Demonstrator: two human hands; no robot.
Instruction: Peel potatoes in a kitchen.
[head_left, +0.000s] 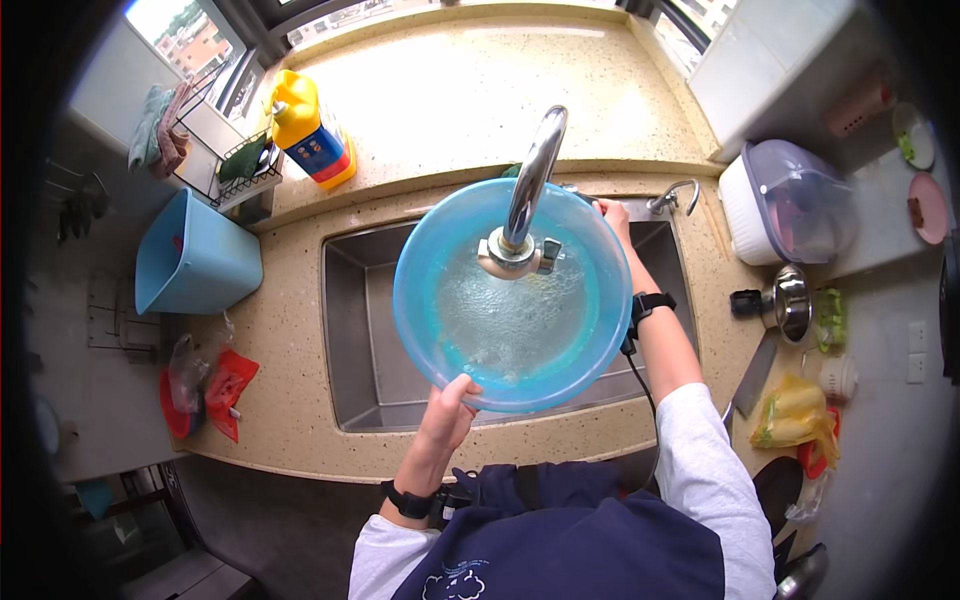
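Note:
Between my hands a round, translucent blue basin (418, 262) is held up over the steel sink (358, 345), under the chrome faucet (530, 180). Bubbly water (515, 315) lies in the basin. My left hand (450, 410) grips the near rim, thumb over the edge and fingers beneath. At the far right side of the rim is my right hand (612, 215), its fingers curled at the edge and partly hidden by the basin. The faucet's spout end hangs above the water.
A yellow jug (310, 130) stands on the ledge behind the sink. Left of the sink are a blue bin (205, 260) and a red bag (232, 390). To the right are a lidded dish box (785, 205), a steel bowl (793, 305), a knife (752, 378) and a yellow bag (795, 412).

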